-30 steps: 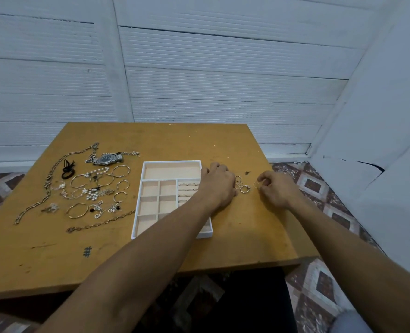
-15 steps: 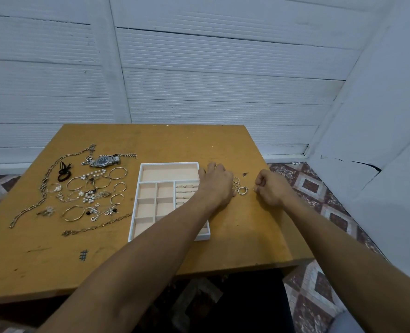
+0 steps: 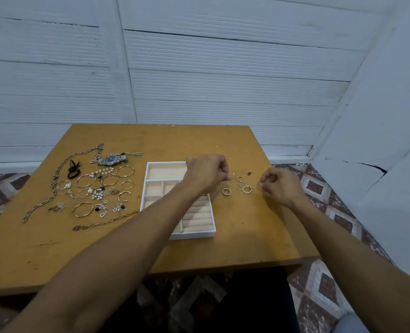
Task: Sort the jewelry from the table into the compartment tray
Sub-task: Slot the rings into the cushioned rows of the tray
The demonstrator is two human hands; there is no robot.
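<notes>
— Silver-toned rings (image 3: 246, 189) lie loose on the wooden table (image 3: 127, 251), just right of the white compartment tray (image 3: 194, 235). Which step is in hand?

— The rings, I judge. Both hands hover over that little cluster: the left hand (image 3: 207, 173) above the tray's far right corner, the right hand (image 3: 281, 186) just beside the rings on their other side.

— Holding anything?

— Each has its fingers curled, with thumb and forefinger drawn together as in a pinch. Whether a ring sits between them I cannot tell, because anything there is too small at this range.

— And the rest of the jewelry?

— Well apart, on the left of the table: a watch (image 3: 112, 159), bangles (image 3: 86, 180), chains (image 3: 105, 222), pearl pieces (image 3: 102, 169) and a black hair tie (image 3: 72, 169). The tray compartments that show look bare, so I'd put the task near its start.

— Next move?

— Likely a short carry to the padded rolls (image 3: 199, 213) on the tray's right side, then seating each ring upright in a slot. That calls for a fine fingertip grip and a careful release, since a thin ring let go early could roll off across the table.
</notes>
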